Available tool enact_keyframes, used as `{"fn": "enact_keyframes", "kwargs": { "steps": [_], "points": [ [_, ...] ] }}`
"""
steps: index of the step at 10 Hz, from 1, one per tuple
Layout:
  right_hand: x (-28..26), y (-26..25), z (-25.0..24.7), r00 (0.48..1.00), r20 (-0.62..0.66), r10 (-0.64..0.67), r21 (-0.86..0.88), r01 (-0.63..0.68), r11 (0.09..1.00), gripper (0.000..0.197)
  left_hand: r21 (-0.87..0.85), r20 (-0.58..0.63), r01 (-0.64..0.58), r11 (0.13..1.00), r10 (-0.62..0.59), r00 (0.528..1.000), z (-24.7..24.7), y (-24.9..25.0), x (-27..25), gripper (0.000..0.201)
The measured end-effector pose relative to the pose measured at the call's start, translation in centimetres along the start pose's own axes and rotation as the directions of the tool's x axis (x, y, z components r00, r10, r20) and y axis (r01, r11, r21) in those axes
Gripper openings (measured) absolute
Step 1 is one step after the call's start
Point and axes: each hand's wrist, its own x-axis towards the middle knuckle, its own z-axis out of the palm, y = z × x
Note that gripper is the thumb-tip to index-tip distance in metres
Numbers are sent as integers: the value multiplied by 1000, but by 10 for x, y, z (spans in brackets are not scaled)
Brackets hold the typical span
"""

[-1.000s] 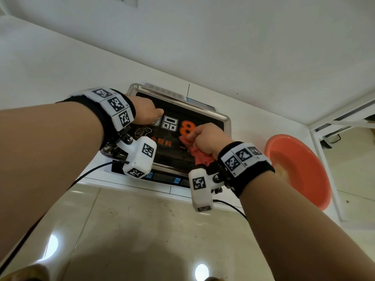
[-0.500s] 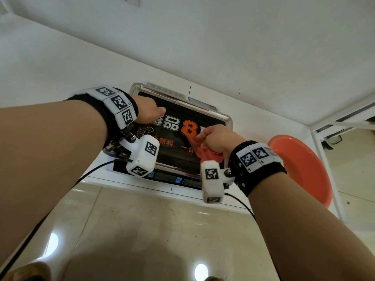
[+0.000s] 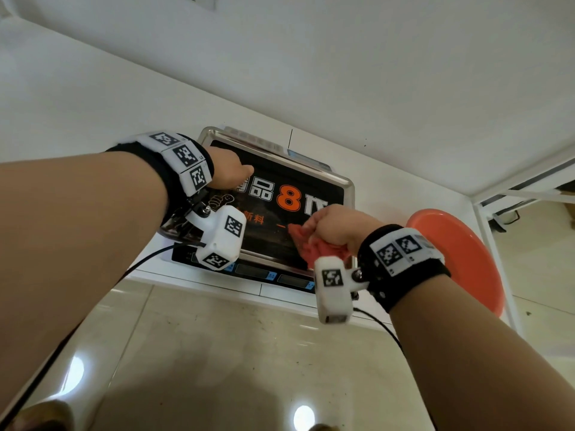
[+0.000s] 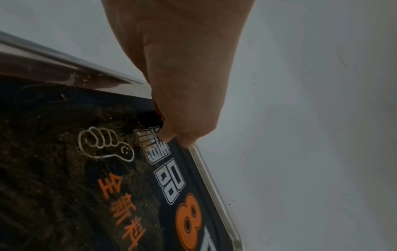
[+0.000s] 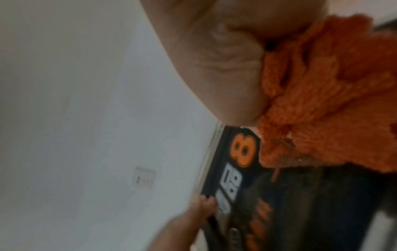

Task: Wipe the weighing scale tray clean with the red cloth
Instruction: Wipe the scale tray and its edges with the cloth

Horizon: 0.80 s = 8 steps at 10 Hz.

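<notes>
White counter carries the scale, where my left hand [image 3: 228,174] pinches the tray [image 3: 348,185] rim while my right [image 3: 337,227] clutches the cloth [image 3: 317,248] mid-wipe at the tray's near-right corner; next I'd sweep toward the dusty left.

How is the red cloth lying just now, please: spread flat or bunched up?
Bunched up. The red cloth bulges in crumpled folds from the right hand, which grips it against the scale tray.
</notes>
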Motion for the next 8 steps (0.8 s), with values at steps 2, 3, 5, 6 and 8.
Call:
{"fn": "enact_keyframes", "kwargs": {
  "steps": [2, 3, 5, 6, 8],
  "points": [
    [16, 10, -29, 998, 38, 49, 474, -61, 878, 21, -15, -3, -4, 1000, 3, 1000, 1, -4, 4, 66],
    [25, 25, -29, 992, -101, 80, 373, -36, 927, 17, -14, -8, -5, 1000, 5, 1000, 2, -4, 4, 66],
    [21, 21, -25, 948, -318, -12, 132, 57, 990, 15, -5, 13, 14, 1000, -14, 1000, 0, -4, 3, 65],
    [12, 17, -25, 941, -333, -50, -34, 41, 999, 18, -30, 6, 1, 1000, -1, 1000, 0, -2, 2, 64],
    [-7, 18, -28, 990, -116, -82, -174, 61, 983, 32, -49, 0, 5, 999, -5, 1000, 1, -2, 0, 58]
  ]
}}
